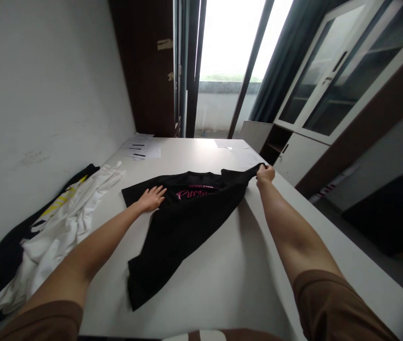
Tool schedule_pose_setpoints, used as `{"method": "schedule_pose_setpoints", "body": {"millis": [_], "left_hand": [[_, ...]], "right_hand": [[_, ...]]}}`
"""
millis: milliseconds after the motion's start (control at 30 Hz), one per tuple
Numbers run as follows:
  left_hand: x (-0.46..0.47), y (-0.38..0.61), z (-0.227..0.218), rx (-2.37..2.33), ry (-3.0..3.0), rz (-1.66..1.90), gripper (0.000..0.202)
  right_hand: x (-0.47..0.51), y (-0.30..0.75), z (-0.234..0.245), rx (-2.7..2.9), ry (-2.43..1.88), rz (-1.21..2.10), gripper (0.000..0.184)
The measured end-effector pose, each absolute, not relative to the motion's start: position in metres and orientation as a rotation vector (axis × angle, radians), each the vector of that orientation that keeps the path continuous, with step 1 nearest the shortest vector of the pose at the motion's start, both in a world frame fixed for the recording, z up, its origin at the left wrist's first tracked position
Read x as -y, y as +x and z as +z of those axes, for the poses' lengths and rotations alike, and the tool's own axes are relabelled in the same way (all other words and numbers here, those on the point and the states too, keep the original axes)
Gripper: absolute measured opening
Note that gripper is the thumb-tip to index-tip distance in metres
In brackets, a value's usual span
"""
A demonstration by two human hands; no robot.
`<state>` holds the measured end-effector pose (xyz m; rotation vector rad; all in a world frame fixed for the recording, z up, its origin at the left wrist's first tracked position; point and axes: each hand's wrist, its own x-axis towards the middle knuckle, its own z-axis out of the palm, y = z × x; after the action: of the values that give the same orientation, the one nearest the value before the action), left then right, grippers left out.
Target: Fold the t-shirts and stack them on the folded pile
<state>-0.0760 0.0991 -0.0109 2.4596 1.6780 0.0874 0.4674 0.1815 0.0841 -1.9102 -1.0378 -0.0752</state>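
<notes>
In the head view, a black, pink-lettered cloth shirt (190,227) lies across the middle of the smooth white surface (215,293). The left hand (152,198) presses it flat, grip open, maybe to stop sliding. Near the right edge, the right hand's (265,174) grip pinches its end, perhaps to stretch it.

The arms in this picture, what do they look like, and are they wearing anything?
They're a person's arms. The left sleeve and right sleeve are short and brown, each ending in a hem band. Below them, the left arm and right arm are bare. The left hand and right hand wear no gloves, and I see no watch.
</notes>
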Motion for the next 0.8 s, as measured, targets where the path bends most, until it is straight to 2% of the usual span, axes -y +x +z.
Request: {"method": "schedule_pose_setpoints", "body": {"millis": [167, 333, 433, 500, 633, 700, 800], "left_hand": [[-0.113, -0.099, -0.014, -1.817, 2.430, 0.037, 0.059], [-0.120, -0.130, -0.011, -1.885, 2.414, -0.044, 0.060], [-0.126, -0.143, -0.002, -1.936, 2.372, -0.112, 0.060], [-0.130, -0.142, 0.005, -1.980, 2.356, -0.128, 0.060], [-0.127, -0.112, 0.011, -2.063, 2.421, -0.051, 0.056], [-0.117, -0.088, 0.011, -1.988, 2.551, 0.068, 0.054], [-0.094, -0.055, 0.016, -1.594, 2.740, 0.285, 0.042]], "right_hand": [[-0.180, 0.493, 0.052, 1.028, -2.127, -0.002, 0.026], [-0.155, 0.520, 0.014, 1.078, -2.312, 0.030, 0.031], [-0.145, 0.517, 0.009, 1.079, -2.384, 0.078, 0.035], [-0.142, 0.502, 0.015, 1.140, -2.356, -0.018, 0.038], [-0.137, 0.436, 0.035, 1.421, -2.074, -0.313, 0.043], [-0.129, 0.390, 0.041, 1.746, -1.833, -0.212, 0.037], [-0.109, 0.320, 0.043, 2.237, -1.340, 0.167, 0.030]]}}
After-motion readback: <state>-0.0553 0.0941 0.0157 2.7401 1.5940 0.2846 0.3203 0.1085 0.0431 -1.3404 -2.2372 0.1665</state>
